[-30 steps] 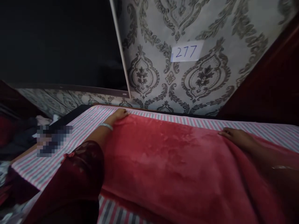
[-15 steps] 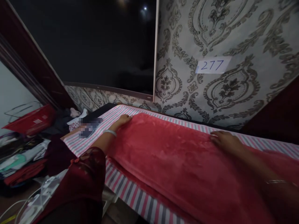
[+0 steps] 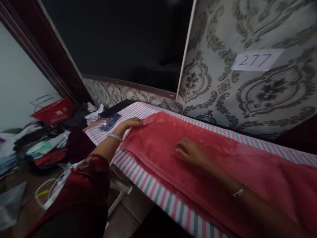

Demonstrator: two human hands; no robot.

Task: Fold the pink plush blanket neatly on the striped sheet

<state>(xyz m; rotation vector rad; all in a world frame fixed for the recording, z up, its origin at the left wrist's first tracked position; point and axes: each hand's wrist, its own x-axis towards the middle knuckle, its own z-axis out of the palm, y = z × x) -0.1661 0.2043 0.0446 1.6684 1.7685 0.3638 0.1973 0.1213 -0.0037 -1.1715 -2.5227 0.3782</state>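
A long folded red plush blanket [image 3: 158, 145] lies over a pink, grey and white striped cloth [image 3: 148, 185]. My left hand [image 3: 133, 123] rests at the blanket's left end, fingers stretched out along its edge. On that wrist is a pale bracelet. Over the left-middle of the blanket is my right hand [image 3: 190, 151], fingers loosely bent and apart, with nothing seen in them. Whether it presses on the fabric or hovers just above, I cannot tell. A thin metal bracelet [image 3: 239, 190] circles the right wrist.
Behind the striped surface stand a large dark screen [image 3: 119, 43] and patterned wallpaper with a paper marked 277 [image 3: 257, 60]. At the left are a red bag [image 3: 55, 111] and piled clothes [image 3: 49, 145]. White cables [image 3: 46, 181] lie below. A partly blurred dark item sits on the striped cloth.
My right hand has moved left across the blanket, from its far edge toward its left-middle. The left hand stays at the left end, its fingers now straighter. The view has shifted left.
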